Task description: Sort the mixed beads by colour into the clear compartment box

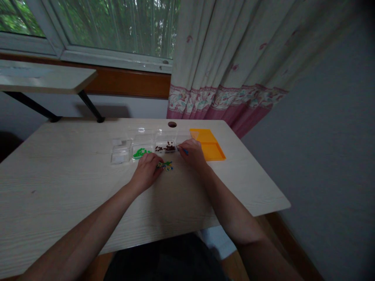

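My left hand (pixel 147 168) rests on the table, thumb and fingers apart around the edge of a small pile of mixed pieces (pixel 167 166) in green, yellow, white and blue. My right hand (pixel 192 152) is at the right part of a clear compartment box (pixel 143 138), its fingers pinched together. Something blue (pixel 185 151) shows by those fingers; whether it is held or lies below is unclear. Green pieces (pixel 141 152) fill part of one compartment, and dark brown pieces (pixel 169 147) lie in the one to its right. The right hand hides the compartment beneath it.
An orange tray (pixel 210 144) lies to the right, behind my right hand. Small clear lidded boxes (pixel 120 153) stand at the left of the compartment box. A raised shelf (pixel 47 78) on black legs is at the back left; a curtain (pixel 216 78) hangs behind the table (pixel 73 187).
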A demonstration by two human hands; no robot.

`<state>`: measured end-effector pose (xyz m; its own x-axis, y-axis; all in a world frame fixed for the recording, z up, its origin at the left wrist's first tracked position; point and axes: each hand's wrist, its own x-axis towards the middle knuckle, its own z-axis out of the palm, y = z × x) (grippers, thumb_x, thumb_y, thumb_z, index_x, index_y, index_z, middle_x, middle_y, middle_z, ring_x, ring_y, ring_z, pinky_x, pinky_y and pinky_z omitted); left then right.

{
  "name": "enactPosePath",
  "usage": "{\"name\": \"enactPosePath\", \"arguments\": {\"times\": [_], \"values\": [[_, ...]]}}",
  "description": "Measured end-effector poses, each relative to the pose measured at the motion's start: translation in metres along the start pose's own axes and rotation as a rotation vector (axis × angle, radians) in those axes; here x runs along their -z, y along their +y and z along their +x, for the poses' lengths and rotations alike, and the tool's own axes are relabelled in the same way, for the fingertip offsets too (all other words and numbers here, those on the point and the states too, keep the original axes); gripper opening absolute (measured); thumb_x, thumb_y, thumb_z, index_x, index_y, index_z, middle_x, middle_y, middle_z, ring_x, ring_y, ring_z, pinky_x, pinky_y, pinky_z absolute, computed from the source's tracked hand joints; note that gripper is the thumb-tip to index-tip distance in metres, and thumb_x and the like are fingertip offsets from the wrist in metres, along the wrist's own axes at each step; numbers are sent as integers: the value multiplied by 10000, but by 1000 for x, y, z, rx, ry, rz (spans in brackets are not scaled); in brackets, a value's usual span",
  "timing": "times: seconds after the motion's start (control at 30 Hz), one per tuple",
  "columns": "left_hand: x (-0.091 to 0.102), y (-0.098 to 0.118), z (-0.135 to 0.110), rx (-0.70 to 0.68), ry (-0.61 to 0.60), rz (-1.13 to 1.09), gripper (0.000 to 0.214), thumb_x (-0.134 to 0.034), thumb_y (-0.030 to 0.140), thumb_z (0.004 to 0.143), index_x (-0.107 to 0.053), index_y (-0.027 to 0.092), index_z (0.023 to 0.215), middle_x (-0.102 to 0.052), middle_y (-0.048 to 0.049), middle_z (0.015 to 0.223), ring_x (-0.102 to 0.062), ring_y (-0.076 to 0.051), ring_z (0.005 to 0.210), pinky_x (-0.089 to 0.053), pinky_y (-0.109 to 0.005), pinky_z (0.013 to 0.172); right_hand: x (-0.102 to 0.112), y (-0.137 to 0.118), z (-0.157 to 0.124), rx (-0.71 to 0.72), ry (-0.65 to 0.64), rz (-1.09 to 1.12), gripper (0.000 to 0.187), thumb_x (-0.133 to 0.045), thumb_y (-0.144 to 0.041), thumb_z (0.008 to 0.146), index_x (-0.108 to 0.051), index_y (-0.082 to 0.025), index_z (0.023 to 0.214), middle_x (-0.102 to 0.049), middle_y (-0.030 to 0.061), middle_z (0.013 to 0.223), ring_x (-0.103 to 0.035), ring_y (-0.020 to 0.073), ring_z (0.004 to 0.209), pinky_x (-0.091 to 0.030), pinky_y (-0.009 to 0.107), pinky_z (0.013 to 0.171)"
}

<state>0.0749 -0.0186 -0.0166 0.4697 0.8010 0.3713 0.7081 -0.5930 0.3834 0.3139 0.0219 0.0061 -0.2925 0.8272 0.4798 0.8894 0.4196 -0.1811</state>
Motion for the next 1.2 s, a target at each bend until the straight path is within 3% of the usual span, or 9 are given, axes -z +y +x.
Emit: {"name": "enactPosePath", "arguments": {"times": [0.5,0.93,1.2], "values": [[-2,-3,1,-12,-6,-29,121,-608,283,896,-666,194,953,-591,-83,999,-504,-275,987,-435,-443,892,-2,0,2,11,-50,0,269,-509,-341,978,-736,-204,934,-712,65,928,-555,225,946,-313,362,837],[-1,-2,1,-22,-29,-31,133,-581,270,899,-663,193,970,-595,-87,1012,-508,-273,984,-427,-445,902,0,-2,2,9,-58,9,265,-509,-339,975,-736,-210,925,-718,62,945,-550,223,960,-314,365,854],[0,-3,2,20,35,-94,140,-524,253,921,-639,191,970,-592,-83,981,-512,-264,993,-424,-438,908,-2,-5,1,43,-55,21,280,-496,-348,980,-734,-214,916,-720,60,935,-552,221,942,-318,371,840]]}}
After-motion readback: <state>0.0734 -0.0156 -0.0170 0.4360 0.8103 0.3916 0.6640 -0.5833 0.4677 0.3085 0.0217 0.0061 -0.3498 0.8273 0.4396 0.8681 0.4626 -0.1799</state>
